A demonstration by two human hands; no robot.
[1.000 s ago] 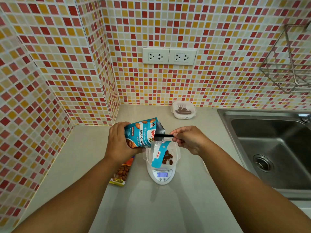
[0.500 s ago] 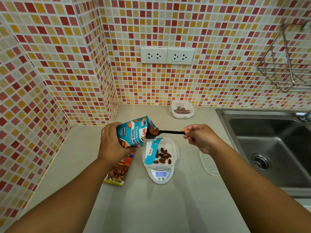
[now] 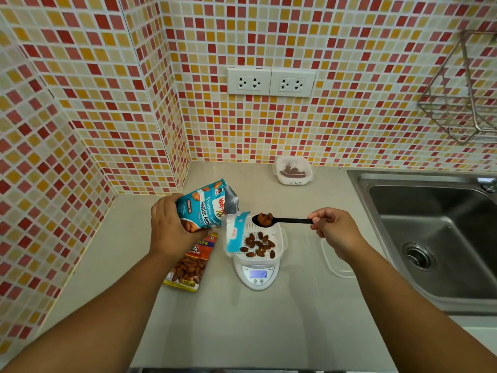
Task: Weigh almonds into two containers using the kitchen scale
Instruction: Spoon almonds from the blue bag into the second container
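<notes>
Right hand (image 3: 332, 228) is pinching spoon (image 3: 282, 219) at handle end; loose almonds (image 3: 265, 218) likely rolling off. Left hand (image 3: 168, 227) is wrapping limp bag (image 3: 205, 207) mid-body.

White kitchen scale (image 3: 257, 273) mid-counter, display reading 15; white slotted container (image 3: 265, 244) seated on it, holding a loose layer of almonds (image 3: 258, 244); second white container (image 3: 292, 170) with almonds at the counter's back edge; teal almond bag (image 3: 205, 207) tilted, torn open, raised left of the scale; black spoon (image 3: 279, 219) loaded with almonds above the container.
</notes>
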